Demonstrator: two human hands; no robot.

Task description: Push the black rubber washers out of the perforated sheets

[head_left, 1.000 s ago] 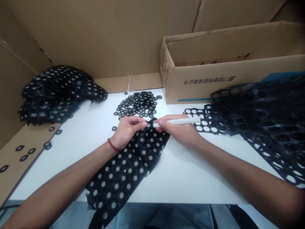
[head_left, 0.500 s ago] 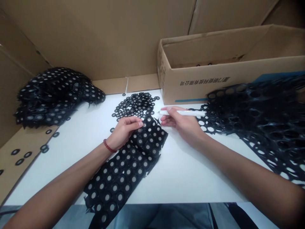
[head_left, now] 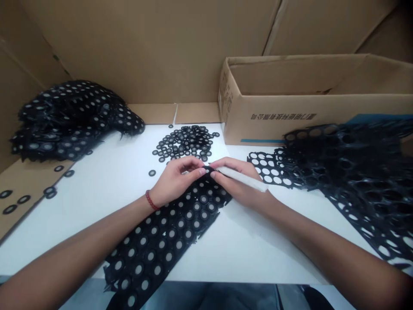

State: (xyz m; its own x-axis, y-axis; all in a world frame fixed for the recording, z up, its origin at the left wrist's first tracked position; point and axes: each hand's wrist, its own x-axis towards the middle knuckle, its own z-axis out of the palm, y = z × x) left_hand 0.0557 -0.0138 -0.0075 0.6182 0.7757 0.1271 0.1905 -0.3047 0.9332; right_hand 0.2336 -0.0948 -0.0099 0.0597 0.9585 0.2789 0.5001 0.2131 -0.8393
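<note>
A black rubber sheet (head_left: pixel 172 232) covered with moulded rings slants across the white table, its lower end over the front edge. My left hand (head_left: pixel 182 176) pinches the sheet's far end between thumb and fingers. Close beside it, my right hand (head_left: pixel 240 181) is closed around a white pen-like tool (head_left: pixel 243 178), whose tip points at the pinched end. The right thumb and finger meet the sheet's edge there. Just beyond both hands lies a pile of loose black rings (head_left: pixel 189 140); a single ring (head_left: pixel 152 173) sits left of it.
A heap of ring-studded black sheets (head_left: pixel 74 116) rests at the far left, with stray rings (head_left: pixel 24 199) below it. An open cardboard box (head_left: pixel 274 125) stands at the back right. Black sheets full of holes (head_left: pixel 348 163) pile up before it. Cardboard walls (head_left: pixel 155 51) enclose the table.
My right hand has moved left and down to the sheet's end, meeting my left hand. The white tool has turned from nearly level to slanting. The view has shifted slightly.
</note>
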